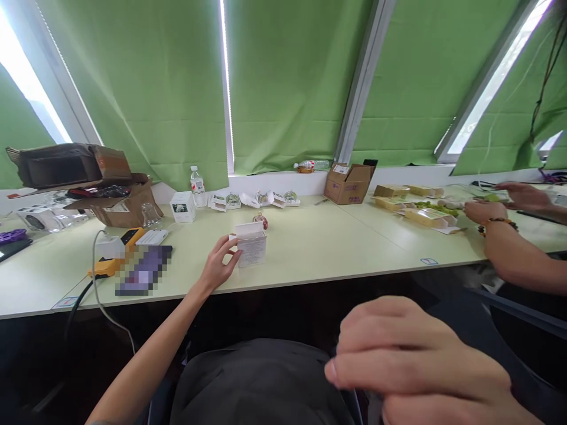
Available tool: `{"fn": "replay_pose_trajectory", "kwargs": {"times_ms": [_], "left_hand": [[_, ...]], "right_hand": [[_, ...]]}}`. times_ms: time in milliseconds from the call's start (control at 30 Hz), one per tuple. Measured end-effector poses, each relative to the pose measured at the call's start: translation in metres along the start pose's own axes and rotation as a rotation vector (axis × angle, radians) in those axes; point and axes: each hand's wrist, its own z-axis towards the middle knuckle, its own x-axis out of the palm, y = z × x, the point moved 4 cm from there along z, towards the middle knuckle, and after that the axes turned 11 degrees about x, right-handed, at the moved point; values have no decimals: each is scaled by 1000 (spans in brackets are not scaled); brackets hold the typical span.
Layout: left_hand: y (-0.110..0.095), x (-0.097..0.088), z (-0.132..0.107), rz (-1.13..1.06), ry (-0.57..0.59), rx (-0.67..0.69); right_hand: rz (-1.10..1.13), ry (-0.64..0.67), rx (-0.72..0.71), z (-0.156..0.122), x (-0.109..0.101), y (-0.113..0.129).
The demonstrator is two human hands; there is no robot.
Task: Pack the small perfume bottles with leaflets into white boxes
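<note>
Carton (pixel 252 251), white with fine print on its front, stood upright near the front edge of the desk (pixel 310 251), its top flap raised. At its left side was the left hand (pixel 222 260), its thumb and fingers closed in a narrow grip on the carton's edge. Well apart from the carton, to its right and nearer the camera, hung the right hand (pixel 411 360), fingers curled; whether they held anything could not be told.

Just behind the carton sat a red bauble (pixel 263 220), partly covered by the flap. Farther behind the carton lay a row of opened boxes (pixel 217 203) with small round ornaments (pixel 290 196). To the carton's left, toward the back, a white box (pixel 183 208) stood beside an upright bottle (pixel 197 188). Also left of the carton, and nearer than that box, lay a phone (pixel 144 271), its screen blurred out, next to an orange power strip (pixel 106 268).

Behind the carton and to its right stood a brown box (pixel 345 186), flaps open. Far to the carton's right, a co-worker's hands (pixel 487 209) were near yellow packs (pixel 429 218).
</note>
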Motion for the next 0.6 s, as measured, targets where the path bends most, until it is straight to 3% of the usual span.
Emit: {"fn": "replay_pose_trajectory", "kwargs": {"times_ms": [67, 133, 267, 467, 600], "left_hand": [[-1, 0, 1, 1, 11, -3], [-2, 0, 1, -1, 13, -3], [-4, 0, 1, -20, 1, -22], [0, 0, -2, -62, -39, -101], [2, 2, -2, -84, -7, -134]], "right_hand": [[-25, 97, -90, 8, 0, -8], [-56, 56, 30, 16, -2, -29], [-14, 35, 31, 27, 7, -70], [-276, 192, 253, 39, 27, -114], [-318, 326, 389, 41, 40, -133]]}}
